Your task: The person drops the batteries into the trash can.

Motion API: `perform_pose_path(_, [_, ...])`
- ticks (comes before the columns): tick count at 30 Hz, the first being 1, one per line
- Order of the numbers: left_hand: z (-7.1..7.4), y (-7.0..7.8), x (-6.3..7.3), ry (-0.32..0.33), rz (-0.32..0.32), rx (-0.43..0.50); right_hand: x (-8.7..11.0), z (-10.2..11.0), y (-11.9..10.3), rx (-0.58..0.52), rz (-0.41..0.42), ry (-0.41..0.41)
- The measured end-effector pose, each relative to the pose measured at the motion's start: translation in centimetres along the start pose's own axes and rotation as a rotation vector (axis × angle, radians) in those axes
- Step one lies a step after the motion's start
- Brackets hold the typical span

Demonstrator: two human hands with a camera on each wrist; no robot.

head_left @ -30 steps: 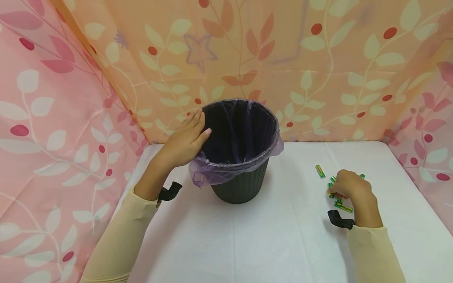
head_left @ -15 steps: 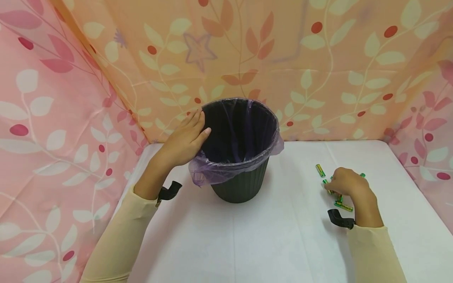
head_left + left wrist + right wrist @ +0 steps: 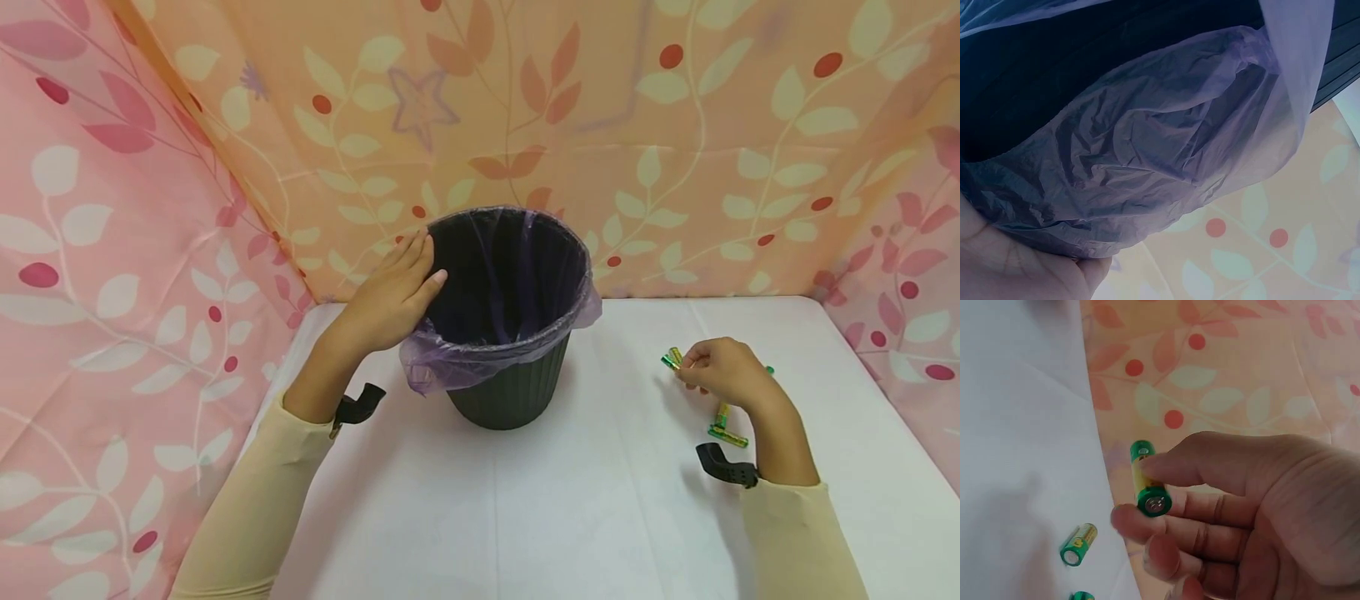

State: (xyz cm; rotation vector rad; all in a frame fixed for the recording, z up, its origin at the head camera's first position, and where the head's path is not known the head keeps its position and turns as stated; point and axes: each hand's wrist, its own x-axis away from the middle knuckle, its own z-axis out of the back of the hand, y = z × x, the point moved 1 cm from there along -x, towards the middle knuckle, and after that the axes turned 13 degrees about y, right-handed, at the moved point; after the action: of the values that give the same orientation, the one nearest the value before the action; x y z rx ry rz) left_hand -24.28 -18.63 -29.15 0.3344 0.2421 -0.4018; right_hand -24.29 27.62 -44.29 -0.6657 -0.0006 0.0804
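Observation:
A dark green bin (image 3: 510,392) lined with a thin purple plastic bag (image 3: 465,371) stands upright at the table's back middle. My left hand (image 3: 393,292) rests at the bin's left rim, fingers extended and thumb tip reaching over the edge. In the left wrist view, the palm (image 3: 1010,262) lies against the hanging fold of the bag (image 3: 1147,150). Off to the right, my right hand (image 3: 723,371) pinches one green-and-yellow battery (image 3: 1154,501) between thumb and fingers, raised above the white cloth.
Several loose batteries lie around the right hand, among them a battery (image 3: 727,436) in front of it and a battery (image 3: 1079,544) seen in the right wrist view. A floral curtain (image 3: 720,167) closes off the back. White cloth (image 3: 570,508) covers the table.
My right hand has picked a battery out of the group, lifting it up and slightly away toward the back. The left hand and the bin have kept their places.

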Motion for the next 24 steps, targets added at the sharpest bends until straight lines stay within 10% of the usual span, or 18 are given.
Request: perform_pose_path(24, [0.0, 0.1, -0.1, -0.015, 0.002, -0.013, 1.2, 2.1, -4.6, -0.416, -0.017, 0.511])
